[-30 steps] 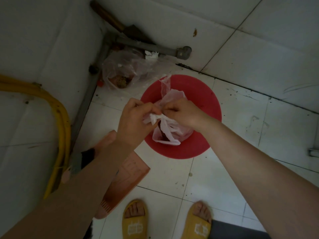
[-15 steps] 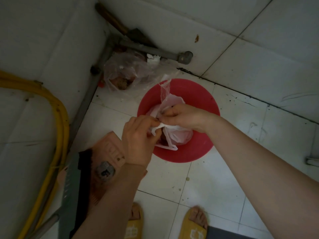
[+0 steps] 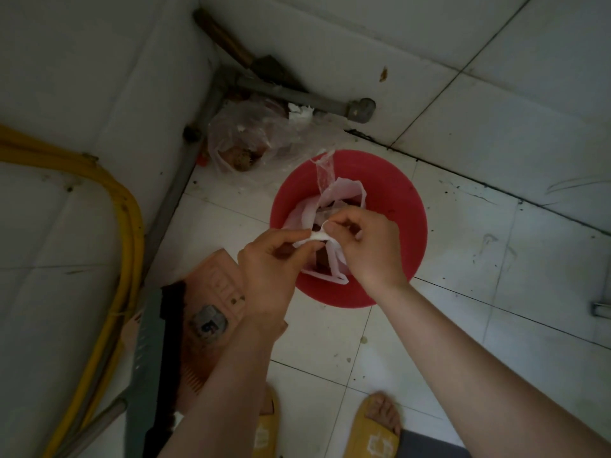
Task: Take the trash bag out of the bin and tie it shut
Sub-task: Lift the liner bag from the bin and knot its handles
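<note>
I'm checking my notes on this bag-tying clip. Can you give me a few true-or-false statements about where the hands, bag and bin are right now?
1. Both hands, left hand and right hand, pinch the thin white plastic trash bag. True.
2. The round red plastic bin lies tipped on its side. False: it stands upright on the floor.
3. A second, clear plastic bag lies in the corner behind the bin. True.
4. The person is barefoot. False: they wear yellow slippers.
5. The white bag's mouth is knotted shut. False: it gapes open.
</note>
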`<state>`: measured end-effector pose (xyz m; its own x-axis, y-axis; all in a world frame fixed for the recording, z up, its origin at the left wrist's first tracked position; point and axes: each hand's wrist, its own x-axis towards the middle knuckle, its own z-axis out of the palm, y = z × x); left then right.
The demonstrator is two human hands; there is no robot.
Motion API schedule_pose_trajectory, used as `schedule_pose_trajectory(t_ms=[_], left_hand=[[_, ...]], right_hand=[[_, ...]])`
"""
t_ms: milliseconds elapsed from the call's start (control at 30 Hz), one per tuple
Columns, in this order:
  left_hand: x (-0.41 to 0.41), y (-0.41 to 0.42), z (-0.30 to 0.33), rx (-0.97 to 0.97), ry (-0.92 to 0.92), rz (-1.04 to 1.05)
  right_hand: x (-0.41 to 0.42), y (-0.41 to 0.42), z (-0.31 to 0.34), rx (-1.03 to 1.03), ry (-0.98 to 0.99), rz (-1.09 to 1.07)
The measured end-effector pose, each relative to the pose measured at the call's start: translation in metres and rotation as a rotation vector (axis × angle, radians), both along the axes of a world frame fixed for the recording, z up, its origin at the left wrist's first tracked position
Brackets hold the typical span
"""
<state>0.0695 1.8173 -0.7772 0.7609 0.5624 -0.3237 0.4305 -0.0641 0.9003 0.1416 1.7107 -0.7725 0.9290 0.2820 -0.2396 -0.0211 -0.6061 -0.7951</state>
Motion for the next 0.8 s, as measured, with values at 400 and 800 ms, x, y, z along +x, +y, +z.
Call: schedule_pose_trajectory(t_ms=[400,800], left_hand=[[0.0,-0.003,0.007,-0.006,0.209,-0.037],[-0.003,0.0,-0.001,0.168,0.373,-0.166]], right_hand=[[-0.009,0.001,-0.007,-0.095,-0.05,-0.342],[0.01,-0.017,-0.009,-0.088,0.118,-0.553]])
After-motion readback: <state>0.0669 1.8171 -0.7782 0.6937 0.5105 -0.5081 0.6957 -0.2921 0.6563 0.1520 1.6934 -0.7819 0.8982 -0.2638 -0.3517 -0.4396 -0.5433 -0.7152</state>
